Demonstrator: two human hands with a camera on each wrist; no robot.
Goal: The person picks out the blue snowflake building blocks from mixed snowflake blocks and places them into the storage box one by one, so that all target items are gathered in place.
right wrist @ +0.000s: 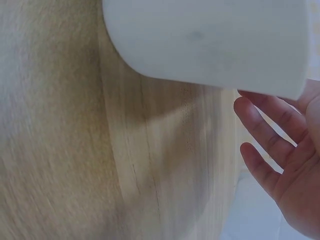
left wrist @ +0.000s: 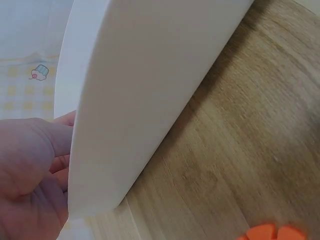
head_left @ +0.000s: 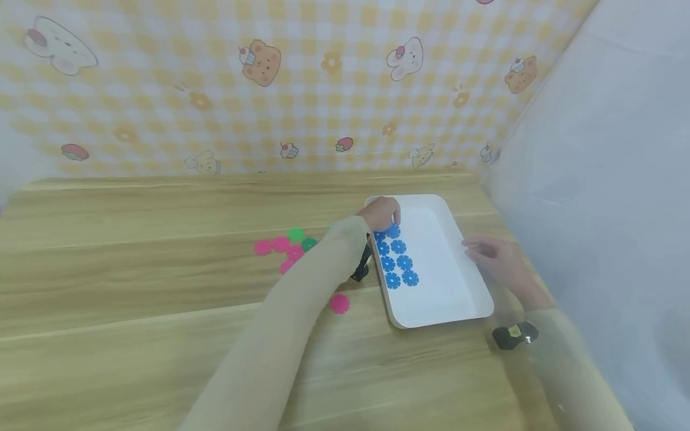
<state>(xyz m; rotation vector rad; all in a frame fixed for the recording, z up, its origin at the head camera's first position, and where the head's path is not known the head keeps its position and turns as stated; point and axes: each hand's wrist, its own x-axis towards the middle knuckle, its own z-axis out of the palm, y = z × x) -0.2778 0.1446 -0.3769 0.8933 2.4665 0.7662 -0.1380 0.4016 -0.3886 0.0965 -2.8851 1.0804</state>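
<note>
A white rectangular tray (head_left: 442,281) lies on the table, with several blue snowflake discs (head_left: 404,262) in two columns along its left side. My left hand (head_left: 381,214) reaches over the tray's far left edge, fingers curled down onto a blue snowflake disc (head_left: 393,230) at the far end of the columns. In the left wrist view the tray wall (left wrist: 135,90) hides the fingertips of that hand (left wrist: 30,170). At the right rim, my right hand (head_left: 497,257) pinches the tray's edge. Its other fingers (right wrist: 267,132) spread loosely outside the wall in the right wrist view.
Left of the tray, partly behind my left forearm, lie pink discs (head_left: 263,247), a light green disc (head_left: 296,234) and a dark green disc (head_left: 309,243). An orange disc (left wrist: 272,233) shows in the left wrist view. A checked cloth (head_left: 215,90) hangs behind the table.
</note>
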